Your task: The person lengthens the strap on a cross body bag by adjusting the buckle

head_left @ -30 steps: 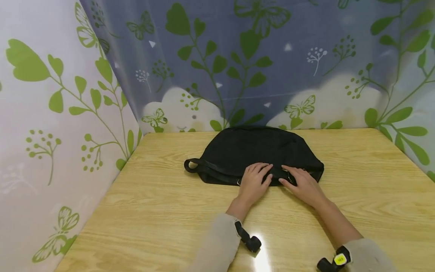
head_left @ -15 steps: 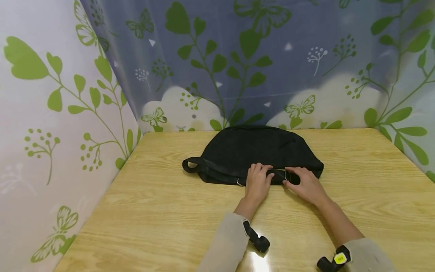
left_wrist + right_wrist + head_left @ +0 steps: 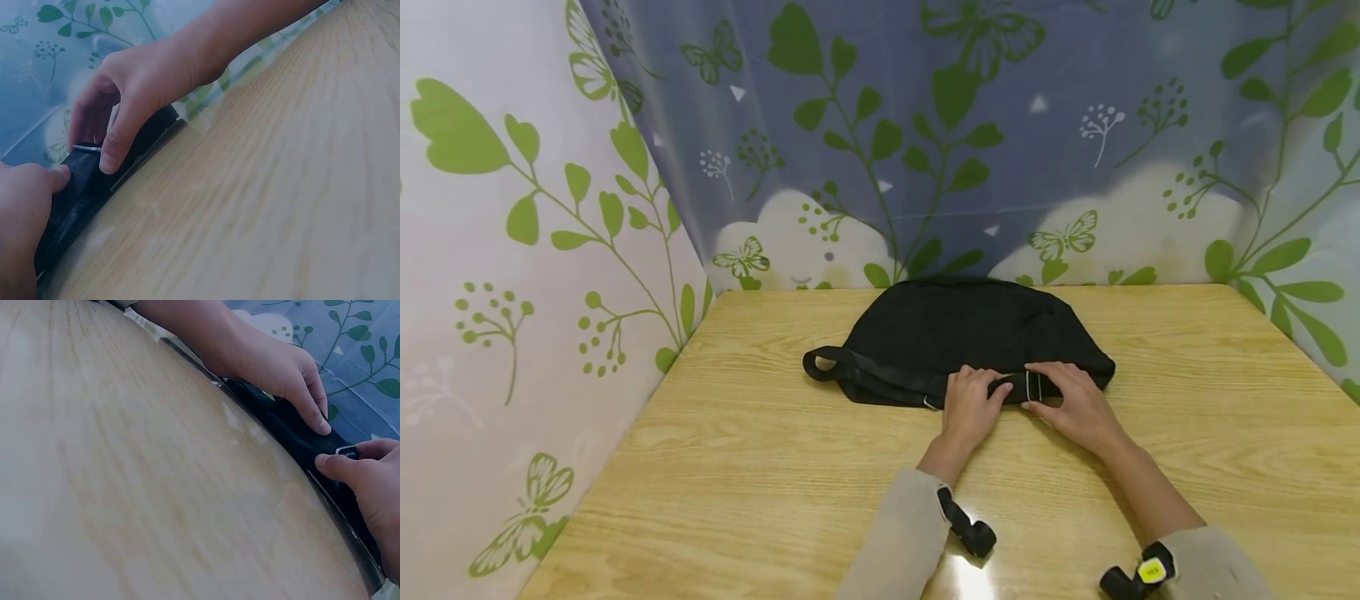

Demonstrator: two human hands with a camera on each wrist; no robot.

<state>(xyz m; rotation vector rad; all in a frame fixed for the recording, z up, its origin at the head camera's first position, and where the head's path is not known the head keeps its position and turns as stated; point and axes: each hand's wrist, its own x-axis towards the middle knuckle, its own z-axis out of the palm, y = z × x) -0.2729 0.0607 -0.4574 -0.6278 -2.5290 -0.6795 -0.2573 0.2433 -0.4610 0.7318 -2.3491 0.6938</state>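
A black fabric bag (image 3: 962, 325) lies flat on the table with its strap (image 3: 1015, 388) along the near edge. My left hand (image 3: 972, 408) pinches this strap between thumb and fingers, left of a silver metal strap buckle (image 3: 1028, 385). At the buckle, my right hand (image 3: 1078, 410) grips its two ends, thumb on the near side and fingers on the far side. The left wrist view shows the buckle (image 3: 87, 148) between the right thumb and fingers. In the right wrist view the left thumb (image 3: 322, 427) presses on the black strap.
A second metal ring (image 3: 931, 402) shows on the strap left of my left hand. A strap loop (image 3: 823, 364) sticks out at the bag's left end. The wood-grain table (image 3: 737, 467) meets a patterned curtain (image 3: 850, 167) at the back and sides.
My left hand has shifted slightly right along the strap. My right fingers have come to the buckle, which now stands more upright and in clearer sight. The bag stays in place.
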